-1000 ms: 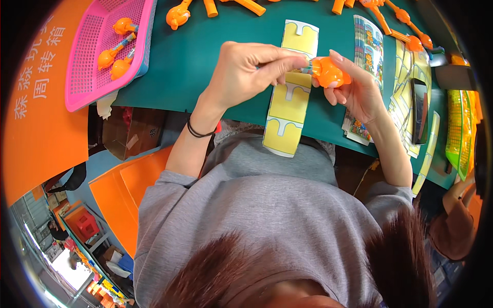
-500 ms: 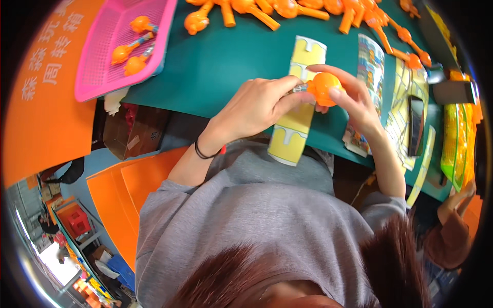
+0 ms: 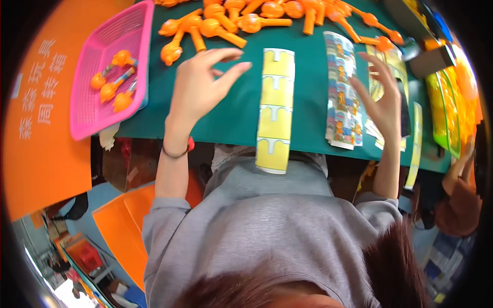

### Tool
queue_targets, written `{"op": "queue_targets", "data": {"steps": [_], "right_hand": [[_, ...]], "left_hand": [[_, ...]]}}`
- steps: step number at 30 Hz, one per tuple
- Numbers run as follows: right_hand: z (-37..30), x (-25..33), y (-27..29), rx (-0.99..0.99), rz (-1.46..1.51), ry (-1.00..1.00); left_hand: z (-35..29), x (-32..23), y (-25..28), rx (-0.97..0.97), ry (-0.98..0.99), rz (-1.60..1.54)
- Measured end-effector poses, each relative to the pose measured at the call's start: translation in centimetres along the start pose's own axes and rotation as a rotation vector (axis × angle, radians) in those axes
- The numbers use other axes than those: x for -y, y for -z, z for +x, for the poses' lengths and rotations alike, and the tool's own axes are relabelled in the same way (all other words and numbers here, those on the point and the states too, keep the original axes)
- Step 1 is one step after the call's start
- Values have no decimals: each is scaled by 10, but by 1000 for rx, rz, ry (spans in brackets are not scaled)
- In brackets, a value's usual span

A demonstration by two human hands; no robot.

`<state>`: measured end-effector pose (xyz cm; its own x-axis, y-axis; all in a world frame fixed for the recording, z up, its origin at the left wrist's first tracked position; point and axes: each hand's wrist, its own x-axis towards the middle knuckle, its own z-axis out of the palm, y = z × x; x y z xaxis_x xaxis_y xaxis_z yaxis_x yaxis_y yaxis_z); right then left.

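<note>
My left hand (image 3: 203, 87) is raised over the green table, left of a yellow sticker strip (image 3: 276, 108). Its fingers and thumb are apart and hold nothing. The strip has a white drip pattern, and its near end hangs over the table edge. To the right, my right hand (image 3: 381, 100) hovers with spread fingers beside a multicoloured printed sheet (image 3: 341, 97), with nothing in its grasp. Several orange toy sticks with round heads (image 3: 251, 23) lie along the far side. A pink basket (image 3: 77, 110) at the left holds several more orange-headed toys (image 3: 108, 92) with patterned or clear handles.
Further right are a dark flat object (image 3: 404, 115), another yellow strip (image 3: 414, 146) and a yellow-green basket (image 3: 447, 118). A dark grey box (image 3: 432, 61) stands behind them. Another person's arm (image 3: 454, 169) reaches in at the far right. Orange board (image 3: 46, 149) covers the left.
The orange round-headed toy has left my hands, and the pink basket shows one more. My hands have moved apart, the left toward the basket side. The view has shifted.
</note>
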<state>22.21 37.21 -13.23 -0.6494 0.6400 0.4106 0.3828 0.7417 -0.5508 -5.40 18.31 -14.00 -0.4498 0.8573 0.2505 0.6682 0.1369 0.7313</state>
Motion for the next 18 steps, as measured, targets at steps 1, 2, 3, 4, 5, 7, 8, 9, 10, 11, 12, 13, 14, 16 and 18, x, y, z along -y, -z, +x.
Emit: {"op": "queue_targets", "data": {"steps": [1, 2, 3, 4, 5, 7, 8, 9, 10, 11, 12, 13, 14, 16, 18], "right_hand": [[-3, -19, 12, -91, -194, -29], [-11, -40, 27, -185, -395, -71], [-20, -59, 37, -181, -520, -200], [-31, -85, 45, -166, -607, -276], [-42, -100, 54, -139, -629, -338], [-62, -124, 67, -84, -584, -435], [-69, -126, 67, -88, -553, -429], [-71, -126, 66, -67, -483, -477], [-73, -128, 68, -48, -411, -524], [-77, -137, 67, -122, -361, -476], [-77, -136, 68, -132, -360, -485], [-75, -131, 65, -159, -339, -522], [-72, -125, 64, -184, -322, -555], [-77, -131, 64, -266, -287, -561], [-77, -138, 72, -435, -177, -582]], "left_hand": [[19, 5, -14, 41, -120, 104], [41, 12, -30, 88, -251, 204], [57, 24, -44, 133, -288, 276], [68, 34, -54, 170, -331, 347], [80, 29, -56, 315, -351, 378], [90, 10, -58, 529, -162, 300], [93, 4, -58, 596, -156, 368], [95, 7, -61, 535, -315, 339], [99, 6, -64, 638, -242, 270], [108, -4, -69, 735, -239, 100], [118, -17, -74, 819, -224, -67], [125, -35, -86, 867, -259, -249], [138, -54, -101, 909, -295, -414], [163, -97, -136, 827, -430, -439], [217, -103, -210, 978, -343, -602]]}}
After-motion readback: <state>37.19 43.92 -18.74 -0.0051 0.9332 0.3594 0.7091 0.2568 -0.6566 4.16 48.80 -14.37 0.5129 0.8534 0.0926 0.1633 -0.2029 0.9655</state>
